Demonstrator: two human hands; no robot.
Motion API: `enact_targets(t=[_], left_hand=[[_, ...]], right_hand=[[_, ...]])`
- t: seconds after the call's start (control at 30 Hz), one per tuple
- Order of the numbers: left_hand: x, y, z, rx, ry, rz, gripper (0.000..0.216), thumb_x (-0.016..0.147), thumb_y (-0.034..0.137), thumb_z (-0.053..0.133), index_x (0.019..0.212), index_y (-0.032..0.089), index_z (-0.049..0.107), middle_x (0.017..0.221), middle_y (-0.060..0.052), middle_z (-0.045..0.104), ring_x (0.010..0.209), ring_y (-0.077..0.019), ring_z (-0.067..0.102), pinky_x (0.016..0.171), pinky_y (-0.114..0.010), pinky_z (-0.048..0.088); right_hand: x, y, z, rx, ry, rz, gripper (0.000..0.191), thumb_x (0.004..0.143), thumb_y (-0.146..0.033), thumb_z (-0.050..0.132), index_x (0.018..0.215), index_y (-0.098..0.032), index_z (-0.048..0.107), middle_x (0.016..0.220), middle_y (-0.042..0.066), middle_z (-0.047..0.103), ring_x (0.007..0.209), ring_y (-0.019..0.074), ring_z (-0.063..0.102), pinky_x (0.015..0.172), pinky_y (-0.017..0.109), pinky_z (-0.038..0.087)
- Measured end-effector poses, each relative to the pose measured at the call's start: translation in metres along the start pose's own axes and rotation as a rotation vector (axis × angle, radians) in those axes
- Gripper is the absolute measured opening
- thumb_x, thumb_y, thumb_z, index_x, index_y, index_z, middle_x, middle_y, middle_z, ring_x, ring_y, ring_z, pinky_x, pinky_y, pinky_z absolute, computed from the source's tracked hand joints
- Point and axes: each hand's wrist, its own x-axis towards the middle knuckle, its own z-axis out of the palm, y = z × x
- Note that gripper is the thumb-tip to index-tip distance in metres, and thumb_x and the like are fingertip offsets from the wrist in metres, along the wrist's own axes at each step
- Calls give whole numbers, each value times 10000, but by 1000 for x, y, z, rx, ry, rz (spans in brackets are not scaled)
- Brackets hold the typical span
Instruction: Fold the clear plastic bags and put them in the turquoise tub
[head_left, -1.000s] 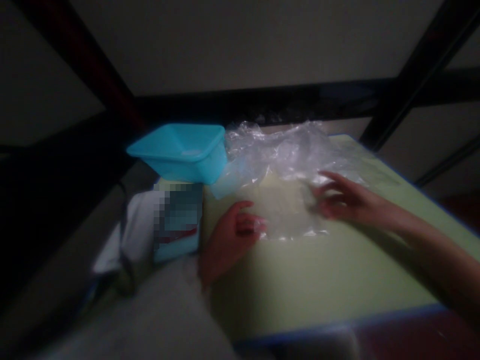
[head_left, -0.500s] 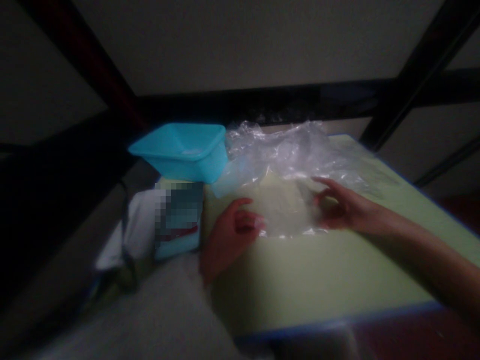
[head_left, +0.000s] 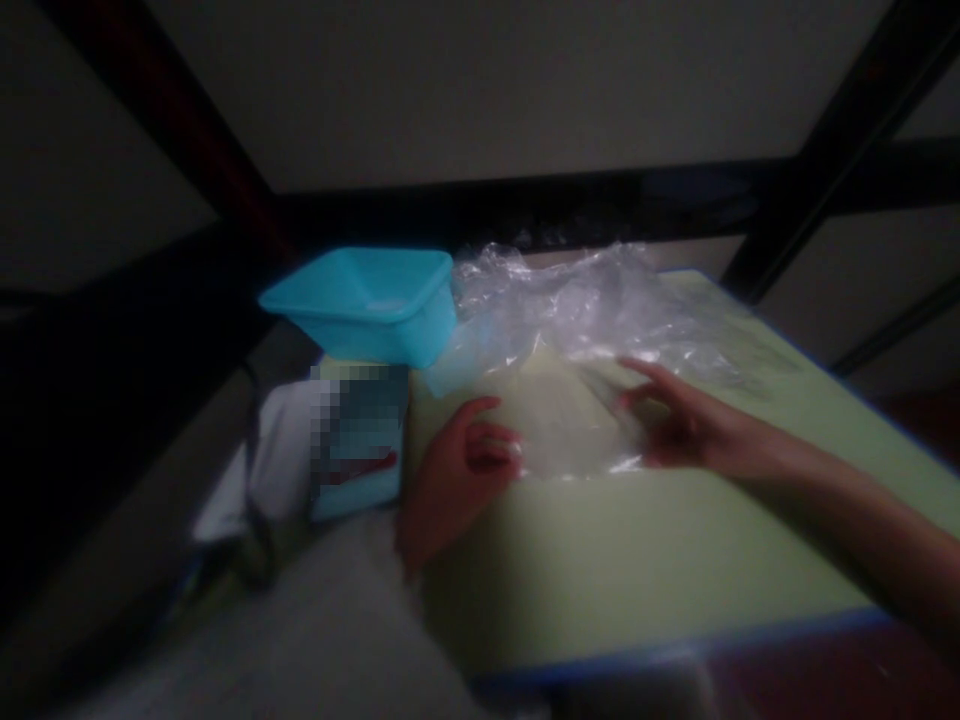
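Head view: a flat, transparent plastic sheet lies on the pale yellow-green bench between the hands. The left hand is curled, fingertips at the sheet's left edge; the right hand has bent, spread fingers at its right edge. Blur prevents confirming either grip.

Caution: the thin film may crease if pulled unevenly, or drag the adjoining crumpled transparent plastic heap.

Clearance: the heap and the turquoise rectangular plastic basin limit rearward travel; room extends toward the blue front edge.
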Motion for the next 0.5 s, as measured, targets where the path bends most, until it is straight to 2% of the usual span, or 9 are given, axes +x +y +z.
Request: enact_targets(t=[0.27, 0.5], left_hand=[[-8, 4, 1, 123, 25, 45, 638, 588, 118, 674, 1169, 217, 430, 970, -1, 534, 703, -110, 611, 605, -228, 520], [-11, 2, 0, 177, -28, 65, 707, 557, 88, 631, 1209, 239, 405, 1010, -18, 483, 772, -133, 579, 541, -204, 505]], right_hand=[[0, -4, 2, 9, 16, 60, 988, 675, -261, 716, 1455, -316, 112, 1249, 115, 445, 607, 86, 560, 543, 273, 530], [1, -3, 6, 8, 45, 56, 985, 624, -251, 745, 1418, -326, 167, 1218, 98, 450, 577, 85, 549, 503, 273, 509]])
